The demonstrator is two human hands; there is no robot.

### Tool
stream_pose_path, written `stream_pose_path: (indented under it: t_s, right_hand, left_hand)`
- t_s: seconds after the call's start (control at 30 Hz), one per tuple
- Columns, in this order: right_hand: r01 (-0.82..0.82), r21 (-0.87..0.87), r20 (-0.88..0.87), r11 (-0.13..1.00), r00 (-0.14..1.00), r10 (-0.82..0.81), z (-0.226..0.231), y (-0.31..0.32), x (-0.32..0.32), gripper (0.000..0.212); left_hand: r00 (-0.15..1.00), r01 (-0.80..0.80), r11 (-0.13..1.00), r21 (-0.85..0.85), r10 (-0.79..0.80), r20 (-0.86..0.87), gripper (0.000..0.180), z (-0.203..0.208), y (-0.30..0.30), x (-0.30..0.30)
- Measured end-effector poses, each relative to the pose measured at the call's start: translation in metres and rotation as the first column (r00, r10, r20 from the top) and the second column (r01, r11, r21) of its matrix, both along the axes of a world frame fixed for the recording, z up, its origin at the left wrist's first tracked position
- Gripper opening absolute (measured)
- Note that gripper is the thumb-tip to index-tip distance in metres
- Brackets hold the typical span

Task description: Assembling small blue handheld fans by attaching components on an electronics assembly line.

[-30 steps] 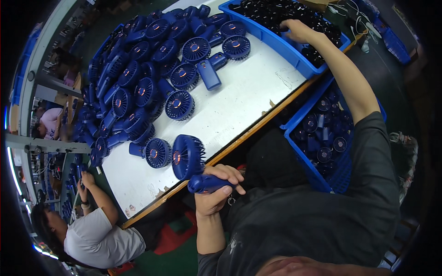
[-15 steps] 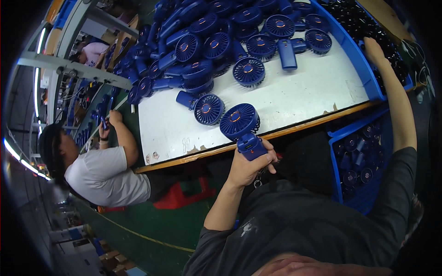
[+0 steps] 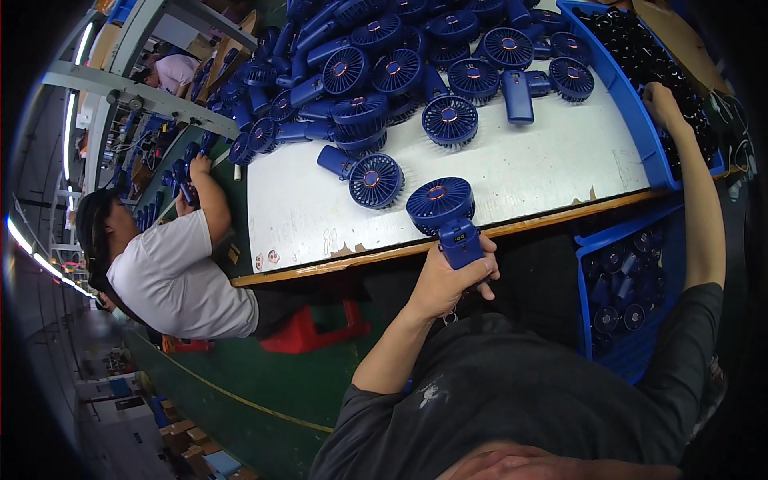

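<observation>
My left hand (image 3: pixel 454 276) is closed around the handle of a dark blue handheld fan (image 3: pixel 440 204), held upright over the table's near edge. A small display glows on its handle. Over at the right, my right hand (image 3: pixel 662 106) reaches into a blue bin (image 3: pixel 640 132) of small glossy black parts (image 3: pixel 632 44). Its fingers bend down among them and are mostly hidden, so I cannot tell whether they grip anything. Closest to the held fan, another blue fan (image 3: pixel 374 181) lies on the white tabletop (image 3: pixel 512 172).
Many blue fans (image 3: pixel 384 72) are heaped across the table's far side. Below the table at right stands a blue crate (image 3: pixel 588 308) holding more fans. On the left, a co-worker in a light shirt (image 3: pixel 180 280) handles blue fans near a metal frame (image 3: pixel 152 104). A red stool (image 3: pixel 312 328) stands below.
The display on the held fan has lit up, and the fan has shifted slightly right in the picture along with the whole scene. My right hand stays in the bin, slightly lower.
</observation>
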State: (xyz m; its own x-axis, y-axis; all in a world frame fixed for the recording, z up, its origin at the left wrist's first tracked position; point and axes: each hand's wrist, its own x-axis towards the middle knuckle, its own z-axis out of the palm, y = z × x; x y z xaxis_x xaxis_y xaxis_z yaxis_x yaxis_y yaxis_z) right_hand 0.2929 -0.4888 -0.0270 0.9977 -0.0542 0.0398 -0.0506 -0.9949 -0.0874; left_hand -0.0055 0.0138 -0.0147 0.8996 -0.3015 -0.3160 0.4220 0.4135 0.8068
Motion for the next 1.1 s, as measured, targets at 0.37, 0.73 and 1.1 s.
stream_pose_path:
  t_s: [0.37, 0.73, 1.1]
  right_hand:
    - [0.21, 0.954, -0.301, 0.216, 0.693, 0.655, 0.071, 0.243, -0.217, 0.021]
    - [-0.842, 0.445, 0.524, 0.304, 0.52, 0.675, 0.058, 0.296, -0.258, 0.032]
    - [-0.842, 0.483, 0.522, 0.239, 0.496, 0.694, 0.068, 0.327, -0.236, 0.039]
  left_hand:
    - [0.978, -0.083, 0.989, 0.119, 0.058, 0.198, 0.047, 0.012, -0.017, 0.004]
    - [0.992, -0.13, 0.984, -0.124, 0.128, -0.025, 0.04, 0.014, -0.007, -0.003]
    - [0.995, 0.076, 0.938, -0.339, -0.048, 0.089, 0.058, 0.002, -0.008, -0.013]
